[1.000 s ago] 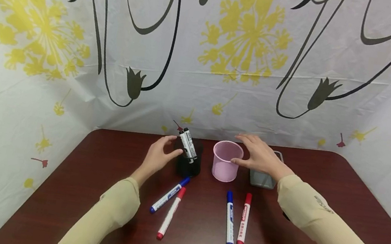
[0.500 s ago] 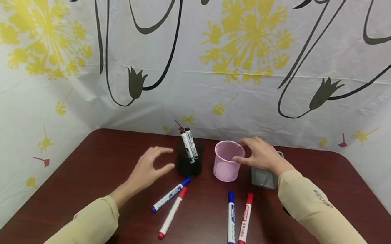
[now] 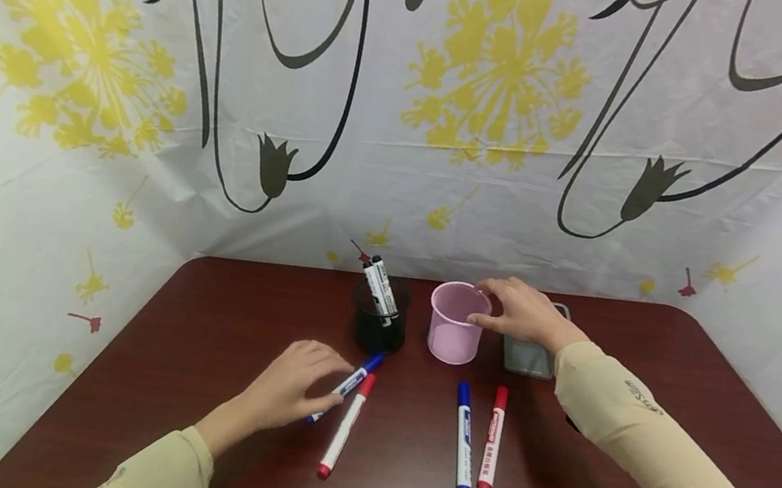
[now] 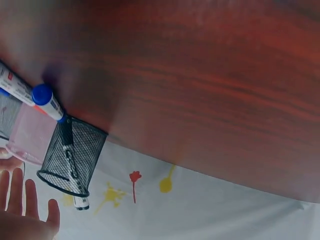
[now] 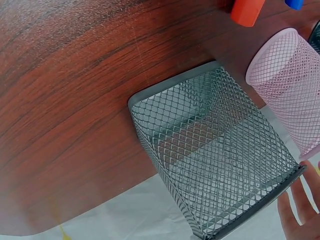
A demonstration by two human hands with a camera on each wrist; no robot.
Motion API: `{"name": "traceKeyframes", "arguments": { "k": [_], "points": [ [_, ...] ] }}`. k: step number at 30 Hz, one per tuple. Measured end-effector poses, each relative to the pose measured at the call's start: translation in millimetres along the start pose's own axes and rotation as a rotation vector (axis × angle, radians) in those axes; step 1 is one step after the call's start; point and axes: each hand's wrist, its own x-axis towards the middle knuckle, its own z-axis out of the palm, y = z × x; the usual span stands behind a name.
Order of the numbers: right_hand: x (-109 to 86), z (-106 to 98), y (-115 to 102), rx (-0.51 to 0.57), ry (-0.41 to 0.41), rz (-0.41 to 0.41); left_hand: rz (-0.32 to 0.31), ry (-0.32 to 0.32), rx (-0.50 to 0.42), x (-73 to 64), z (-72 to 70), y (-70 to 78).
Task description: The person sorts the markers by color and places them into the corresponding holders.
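While the left hand (image 3: 286,384) hovers over a blue marker (image 3: 353,382), the right hand (image 3: 521,312) brackets the pink cup (image 3: 450,342)

The hands are well apart. The left's fingers are spread, clear of its thumb; the blue marker lies on the table (image 3: 262,296) before the black cup (image 3: 377,335), beside a red marker (image 3: 345,429). The right's thumb and fingers are at the pink cup's rim; I cannot tell whether they grip. The grey basket (image 3: 527,360) stands just beside.
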Motion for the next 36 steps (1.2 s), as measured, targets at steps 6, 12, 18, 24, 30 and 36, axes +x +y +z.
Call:
{"name": "traceKeyframes", "arguments": {
  "k": [6, 12, 18, 24, 30, 36],
  "points": [
    [0.3, 0, 0, -0.002, -0.007, 0.009, 0.093, -0.07, 0.061, -8.1, 5.2, 1.8],
    [-0.7, 0, 0, -0.008, -0.014, 0.017, 0.215, -0.196, 0.197, -15.3, 10.1, 6.8],
    [-0.8, 1, 1, -0.016, -0.012, 0.025, 0.312, -0.217, 0.284, -18.8, 18.4, 16.2],
    [-1.1, 1, 1, -0.013, -0.015, 0.025, 0.36, -0.27, 0.302, -18.6, 22.8, 24.7],
    [-0.8, 2, 0, -0.02, -0.008, 0.02, 0.377, -0.327, 0.314, -18.0, 26.3, 30.0],
    [0.1, 2, 0, -0.022, -0.012, 0.018, 0.404, -0.293, 0.324, -16.3, 28.6, 32.7]
  ]
}}
